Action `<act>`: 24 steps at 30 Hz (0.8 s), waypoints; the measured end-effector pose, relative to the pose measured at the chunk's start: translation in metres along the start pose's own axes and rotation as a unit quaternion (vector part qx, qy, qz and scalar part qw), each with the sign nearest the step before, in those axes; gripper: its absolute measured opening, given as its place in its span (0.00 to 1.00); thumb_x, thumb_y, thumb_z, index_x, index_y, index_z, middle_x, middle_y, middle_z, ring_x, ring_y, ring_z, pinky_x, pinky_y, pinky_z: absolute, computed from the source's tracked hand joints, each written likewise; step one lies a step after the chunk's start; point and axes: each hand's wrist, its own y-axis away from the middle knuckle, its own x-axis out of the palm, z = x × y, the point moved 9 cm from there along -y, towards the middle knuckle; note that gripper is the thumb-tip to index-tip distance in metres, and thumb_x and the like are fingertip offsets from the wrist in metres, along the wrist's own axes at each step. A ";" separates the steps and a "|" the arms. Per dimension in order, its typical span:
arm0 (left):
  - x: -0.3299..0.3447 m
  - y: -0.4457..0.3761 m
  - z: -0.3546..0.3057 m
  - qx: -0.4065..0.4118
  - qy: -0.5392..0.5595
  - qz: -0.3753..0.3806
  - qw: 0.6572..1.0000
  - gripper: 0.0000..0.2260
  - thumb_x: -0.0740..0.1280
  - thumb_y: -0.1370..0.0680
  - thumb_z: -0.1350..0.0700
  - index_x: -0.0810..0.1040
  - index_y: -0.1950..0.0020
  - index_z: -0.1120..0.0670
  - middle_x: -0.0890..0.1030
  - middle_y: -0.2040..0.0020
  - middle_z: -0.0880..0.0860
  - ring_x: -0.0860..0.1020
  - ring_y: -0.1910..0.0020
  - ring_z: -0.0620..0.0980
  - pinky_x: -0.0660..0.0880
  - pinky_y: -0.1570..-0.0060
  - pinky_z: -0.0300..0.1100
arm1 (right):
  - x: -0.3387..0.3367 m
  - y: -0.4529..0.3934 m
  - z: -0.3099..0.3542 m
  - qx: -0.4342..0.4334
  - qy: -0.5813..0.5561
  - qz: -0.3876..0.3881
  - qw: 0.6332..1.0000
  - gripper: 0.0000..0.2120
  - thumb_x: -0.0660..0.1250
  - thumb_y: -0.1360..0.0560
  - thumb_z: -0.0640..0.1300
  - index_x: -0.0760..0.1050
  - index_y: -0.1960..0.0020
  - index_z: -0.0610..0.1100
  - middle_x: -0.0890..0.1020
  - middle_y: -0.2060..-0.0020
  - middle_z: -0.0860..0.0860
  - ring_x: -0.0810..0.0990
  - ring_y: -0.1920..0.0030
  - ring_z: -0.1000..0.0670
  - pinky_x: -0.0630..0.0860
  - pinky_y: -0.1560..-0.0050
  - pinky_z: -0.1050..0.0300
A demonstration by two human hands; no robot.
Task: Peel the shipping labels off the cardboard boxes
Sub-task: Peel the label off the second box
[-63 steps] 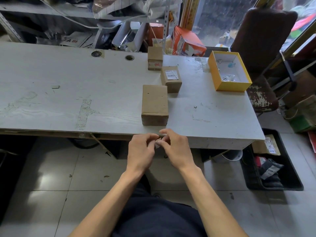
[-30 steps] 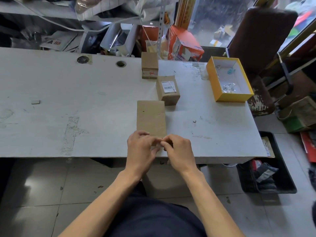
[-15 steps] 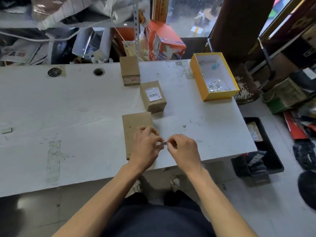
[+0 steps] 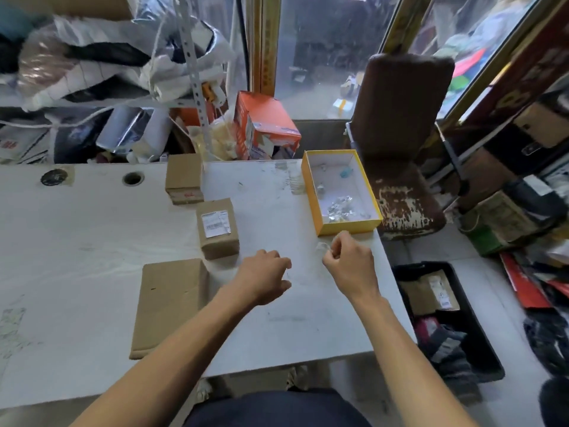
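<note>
Right hand (image 4: 348, 266): raised just short of the yellow box (image 4: 317, 192), fingers curled, pinching a small pale scrap (image 4: 322, 246). Judged to be a balled-up peeled label on its way into that box, which already holds a heap of similar crumpled bits.

Left hand (image 4: 264, 278): hovers over the table (image 4: 92, 235) between the boxes and the right hand, fingers loosely curled, holding nothing that can be made out.

Near cardboard box (image 4: 169, 303): lies flat at the front edge, top bare brown, no label showing. Judged done.

Middle cardboard box (image 4: 218, 228): just beyond the near one, a white shipping label (image 4: 215, 224) stuck on its top face, one corner looking slightly lifted. Judged the likely next item, within easy reach of the left hand.

Far cardboard box (image 4: 184, 178): at the back edge, a strip with red print on its near side; whether that is a label cannot be told.

Surface: white, scuffed and stained, two round holes near the back.

Room: cluttered shelving with bags and an orange carton (image 4: 264, 127) behind; a worn brown chair (image 4: 400, 149) to the right by a window; a black floor bin (image 4: 486, 349) holding flat packages beside the table.
</note>
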 end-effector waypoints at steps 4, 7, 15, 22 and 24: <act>-0.007 -0.039 -0.030 -0.020 -0.018 0.015 1.000 0.19 0.62 0.21 0.46 0.71 0.31 0.48 0.74 0.35 0.52 0.70 0.36 0.56 0.70 0.44 0.49 | -0.019 -0.064 -0.019 -0.037 -0.002 -0.001 0.999 0.06 0.66 0.29 0.37 0.70 0.62 0.43 0.76 0.69 0.49 0.74 0.66 0.47 0.70 0.66 0.52; -0.015 -0.064 -0.041 -0.049 -0.033 0.016 0.998 0.18 0.62 0.21 0.46 0.72 0.33 0.50 0.74 0.37 0.54 0.71 0.39 0.57 0.70 0.44 0.50 | -0.026 -0.110 -0.033 -0.037 -0.004 0.004 0.999 0.05 0.65 0.27 0.39 0.71 0.61 0.42 0.77 0.66 0.47 0.74 0.63 0.44 0.67 0.64 0.54; -0.032 -0.099 -0.048 -0.092 -0.039 0.007 0.995 0.18 0.62 0.21 0.46 0.72 0.33 0.49 0.74 0.37 0.54 0.71 0.39 0.57 0.70 0.45 0.51 | -0.011 -0.187 -0.056 -0.033 0.041 0.046 0.998 0.07 0.63 0.23 0.39 0.78 0.48 0.39 0.82 0.54 0.42 0.78 0.51 0.42 0.71 0.53 0.53; -0.027 -0.109 -0.049 -0.099 -0.037 0.016 0.994 0.18 0.62 0.21 0.46 0.73 0.34 0.50 0.74 0.37 0.54 0.71 0.39 0.57 0.69 0.46 0.50 | 0.009 -0.180 -0.060 -0.056 0.052 0.092 0.993 0.08 0.63 0.24 0.38 0.80 0.51 0.39 0.82 0.55 0.43 0.79 0.52 0.42 0.76 0.52 0.51; -0.025 -0.108 -0.047 -0.098 -0.032 0.015 0.995 0.18 0.62 0.21 0.45 0.72 0.33 0.49 0.74 0.37 0.54 0.70 0.39 0.57 0.69 0.46 0.50 | 0.019 -0.168 -0.053 -0.071 0.057 0.113 0.989 0.08 0.62 0.25 0.39 0.80 0.52 0.41 0.82 0.57 0.45 0.79 0.54 0.44 0.77 0.55 0.51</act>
